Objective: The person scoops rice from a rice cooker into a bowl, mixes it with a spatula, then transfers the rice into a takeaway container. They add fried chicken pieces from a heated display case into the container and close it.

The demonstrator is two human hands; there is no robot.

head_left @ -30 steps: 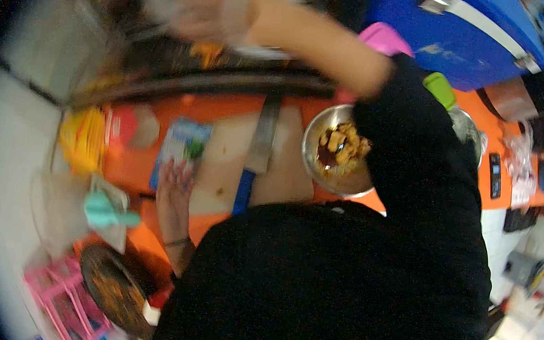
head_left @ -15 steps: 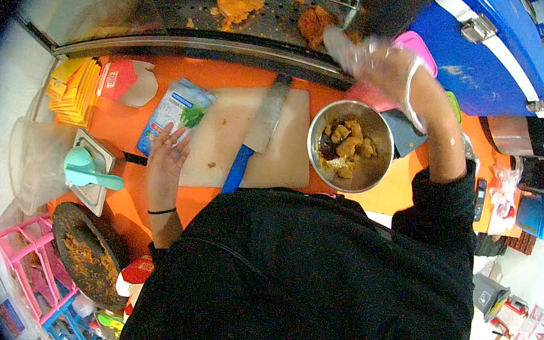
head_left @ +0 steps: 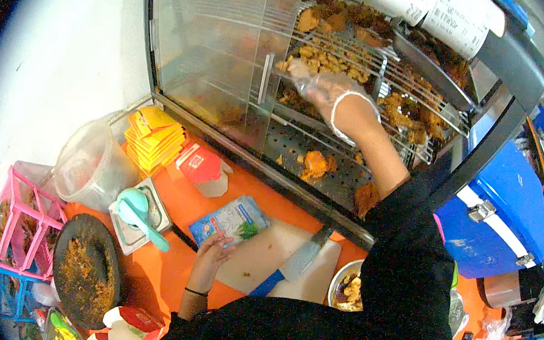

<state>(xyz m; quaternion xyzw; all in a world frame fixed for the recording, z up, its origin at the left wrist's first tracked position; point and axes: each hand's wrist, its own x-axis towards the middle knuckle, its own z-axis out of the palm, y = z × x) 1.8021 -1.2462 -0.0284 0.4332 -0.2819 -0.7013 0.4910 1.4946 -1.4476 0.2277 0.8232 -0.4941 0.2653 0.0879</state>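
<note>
My right hand (head_left: 324,92), in a clear plastic glove, reaches through the opening of a glass-fronted food cabinet (head_left: 213,43). Its fingertips are at the left end of a heap of small fried pieces (head_left: 332,60) on a wire rack. The glove and blur hide whether the fingers grip a piece. My left hand (head_left: 209,262) lies with fingers apart at the lower edge of a blue-and-white packet (head_left: 226,223), touching it or just beside it. A knife with a blue handle (head_left: 268,283) rests on the white cutting board (head_left: 256,257). My right sleeve partly covers a metal bowl (head_left: 333,286) of food pieces in dark sauce.
Yellow packets (head_left: 150,142) and a red-and-white carton (head_left: 202,171) stand along the cabinet's front. A turquoise scoop (head_left: 134,210) sits in a metal container. Left of me are a stone mortar (head_left: 87,273) and a pink rack (head_left: 27,226); a blue cool box (head_left: 503,209) is at right.
My right hand has gone from above the bowl, near the cabinet's lower edge, up and left into the cabinet's rack. The view has tilted up. My left hand stays by the packet.
</note>
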